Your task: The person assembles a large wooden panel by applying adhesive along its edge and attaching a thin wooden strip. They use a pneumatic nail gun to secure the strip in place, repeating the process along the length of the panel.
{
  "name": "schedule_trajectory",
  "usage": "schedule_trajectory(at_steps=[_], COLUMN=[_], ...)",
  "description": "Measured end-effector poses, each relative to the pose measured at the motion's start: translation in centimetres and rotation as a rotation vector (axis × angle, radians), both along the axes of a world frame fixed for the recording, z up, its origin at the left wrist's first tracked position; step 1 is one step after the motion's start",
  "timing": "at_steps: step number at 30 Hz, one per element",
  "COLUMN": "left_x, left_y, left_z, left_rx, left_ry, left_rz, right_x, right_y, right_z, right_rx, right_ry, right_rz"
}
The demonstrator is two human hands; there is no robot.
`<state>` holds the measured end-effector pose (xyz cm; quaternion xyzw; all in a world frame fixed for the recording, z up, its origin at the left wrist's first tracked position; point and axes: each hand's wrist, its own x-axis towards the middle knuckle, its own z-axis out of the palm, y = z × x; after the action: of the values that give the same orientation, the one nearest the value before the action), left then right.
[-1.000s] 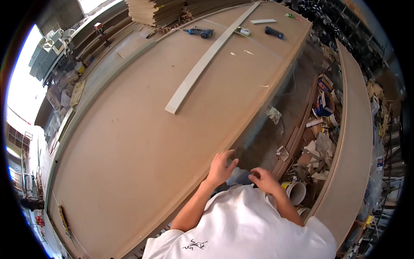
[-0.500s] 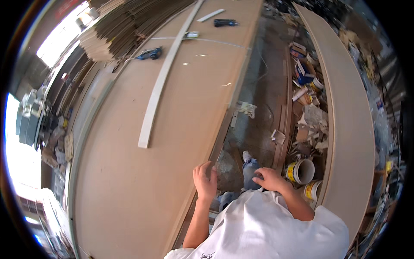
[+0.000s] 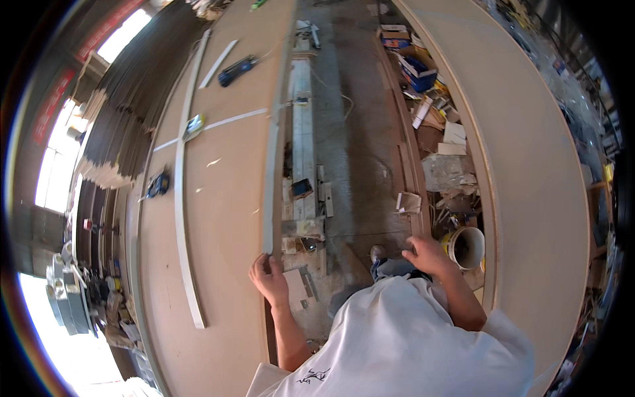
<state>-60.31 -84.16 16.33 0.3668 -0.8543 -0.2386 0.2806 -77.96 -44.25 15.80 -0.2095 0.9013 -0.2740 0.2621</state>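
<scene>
My left hand [image 3: 270, 282] is at the right edge of a long tan board [image 3: 231, 264], fingers loosely bent and apart, with nothing seen in them. Its fingertips are by the near end of a grey strip [image 3: 272, 178] along that edge; whether they touch it I cannot tell. My right hand [image 3: 430, 257] hovers over the aisle beside a white bucket [image 3: 465, 247], fingers loosely curled and apart, holding nothing. On the board lie a long white strip [image 3: 179, 205], a shorter white strip [image 3: 218, 64], a dark blue power tool [image 3: 236, 71] and a second blue tool [image 3: 157, 184].
A second long board [image 3: 536, 172] runs along the right. Between the boards is a concrete floor [image 3: 360, 178], with a blue box [image 3: 418, 71] and scraps along its right side. Stacked sheets [image 3: 142, 86] stand at the far left. A small dark object [image 3: 301, 188] rests beneath the left board's edge.
The view has swung to the right and forward, bringing the aisle to the middle. My left hand is now beside the grey strip's end. Both hands stay without anything in them.
</scene>
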Motion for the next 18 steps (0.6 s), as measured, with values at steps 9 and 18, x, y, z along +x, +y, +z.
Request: schedule_trajectory(at_steps=[9,18], left_x=[-10.1,-36.0], left_y=[-1.7,-9.0], left_z=[0.5,1.1], left_rx=[-0.043,0.000], left_ry=[-0.102,0.107], left_rz=[0.235,0.201], right_x=[-16.6,-35.9], right_y=[2.6,-2.1], right_z=[1.1,-3.4], right_rx=[0.056,0.126], right_ry=[0.055,-0.077], right_rz=[-0.120,-0.136])
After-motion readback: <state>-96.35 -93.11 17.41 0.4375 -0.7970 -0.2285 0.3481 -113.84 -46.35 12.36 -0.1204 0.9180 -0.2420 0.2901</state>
